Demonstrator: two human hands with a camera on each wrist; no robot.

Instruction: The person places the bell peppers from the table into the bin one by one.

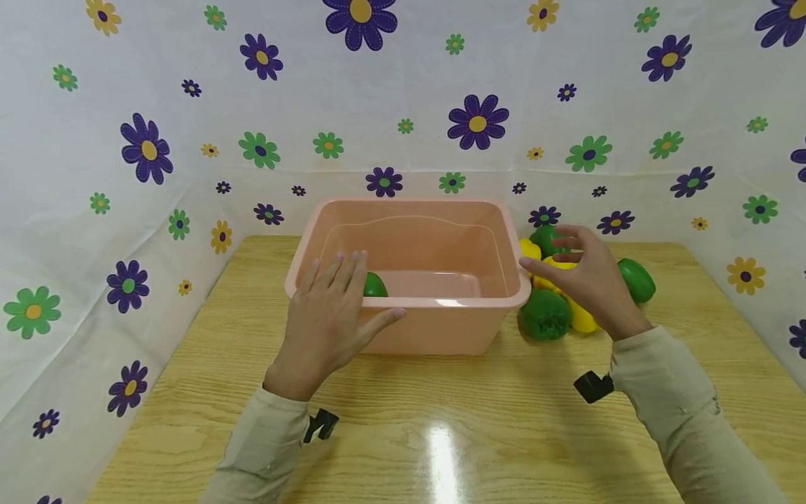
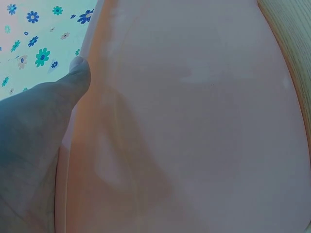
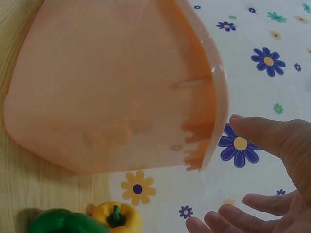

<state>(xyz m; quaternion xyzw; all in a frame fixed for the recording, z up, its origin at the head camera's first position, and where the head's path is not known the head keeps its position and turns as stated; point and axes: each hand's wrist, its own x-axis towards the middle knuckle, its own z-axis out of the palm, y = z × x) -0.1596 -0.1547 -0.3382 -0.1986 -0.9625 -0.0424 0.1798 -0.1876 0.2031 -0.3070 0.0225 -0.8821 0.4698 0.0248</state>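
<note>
A pink plastic tub (image 1: pixel 434 325) stands on the wooden table, with part of a green pepper (image 1: pixel 376 285) showing inside near its front wall. Over the tub's front left rim lies my left hand (image 1: pixel 324 325), fingers extended and thumb along the rim. My right hand (image 1: pixel 588 276) hovers just past the right rim, above a pile of peppers, its thumb tip near the rim and nothing in its grasp. Below it are a green pepper (image 1: pixel 545 315) and a yellow pepper (image 1: pixel 582 317). In the right wrist view another yellow pepper (image 3: pixel 116 217) sits beside the tub.
Another green pepper (image 1: pixel 637 281) lies right of my right hand, and one more green pepper (image 1: pixel 546 238) is at the back of the pile. A white cloth with flowers (image 1: pixel 403 84) hangs behind the wooden table (image 1: pixel 403 420).
</note>
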